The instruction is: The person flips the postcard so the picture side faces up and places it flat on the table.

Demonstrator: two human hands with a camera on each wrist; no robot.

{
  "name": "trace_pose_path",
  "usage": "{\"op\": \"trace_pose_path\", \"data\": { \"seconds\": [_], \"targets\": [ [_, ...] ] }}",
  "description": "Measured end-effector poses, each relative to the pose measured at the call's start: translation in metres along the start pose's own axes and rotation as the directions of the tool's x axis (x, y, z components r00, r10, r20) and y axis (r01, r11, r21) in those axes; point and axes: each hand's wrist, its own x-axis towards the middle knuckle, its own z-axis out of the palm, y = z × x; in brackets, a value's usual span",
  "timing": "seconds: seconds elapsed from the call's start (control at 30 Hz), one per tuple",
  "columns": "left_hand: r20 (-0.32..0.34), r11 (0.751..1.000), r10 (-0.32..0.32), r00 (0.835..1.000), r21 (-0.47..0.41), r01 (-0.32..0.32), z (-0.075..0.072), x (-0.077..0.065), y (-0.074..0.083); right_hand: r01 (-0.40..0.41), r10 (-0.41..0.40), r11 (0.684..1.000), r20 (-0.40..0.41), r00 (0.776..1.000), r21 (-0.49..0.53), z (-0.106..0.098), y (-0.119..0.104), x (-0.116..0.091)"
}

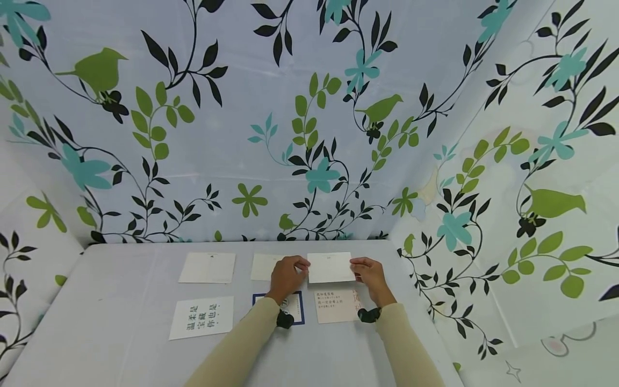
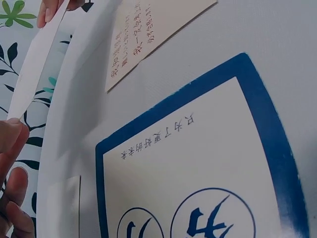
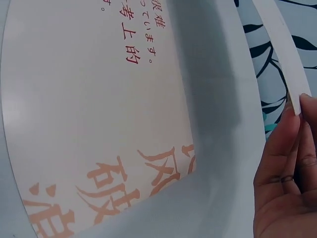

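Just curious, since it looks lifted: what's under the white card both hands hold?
Beneath the white card, shadowed tabletop shows in the wrist views. In the head view, the card hides whatever is directly behind it.

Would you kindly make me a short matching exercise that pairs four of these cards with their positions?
Column one
1. Blue-bordered card
2. Held card, between left hand and right hand
3. Card with large dark lettering
4. Card with red and orange lettering

Column two
A. Left end of the nearer row
B. Right end of the nearer row
C. Middle of the nearer row
D. Raised above the table

Pairs: 1-C, 2-D, 3-A, 4-B
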Motion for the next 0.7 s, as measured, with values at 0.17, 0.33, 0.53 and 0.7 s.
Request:
{"op": "trace_pose_path", "data": {
  "seconds": [0.17, 0.33, 0.53, 0.7],
  "targets": [
    [-0.005, 1.0, -0.026, 1.0, -0.013, 0.026, -0.0032, 0.0002, -0.0013, 0.005, -0.005, 1.0, 0.01, 1.0, 0.006, 0.001, 0.0015, -0.0035],
    [-0.003, 0.999, -0.035, 0.999, -0.027, 0.035, -0.0042, -0.0001, -0.0042, 0.029, -0.03, 0.999, 0.018, 0.999, 0.033, 0.0001, 0.0026, -0.0075],
    [0.008, 0.998, -0.04, 0.999, -0.039, 0.04, -0.008, -0.0025, -0.0013, 0.032, -0.033, 0.999, 0.025, 0.999, 0.035, -0.0024, 0.0037, -0.007],
    [0.005, 0.999, -0.041, 0.999, -0.033, 0.041, -0.0106, -0.0033, 0.0018, 0.025, -0.026, 0.999, 0.059, 0.998, 0.027, -0.0068, 0.0049, -0.006]
  ]
}}
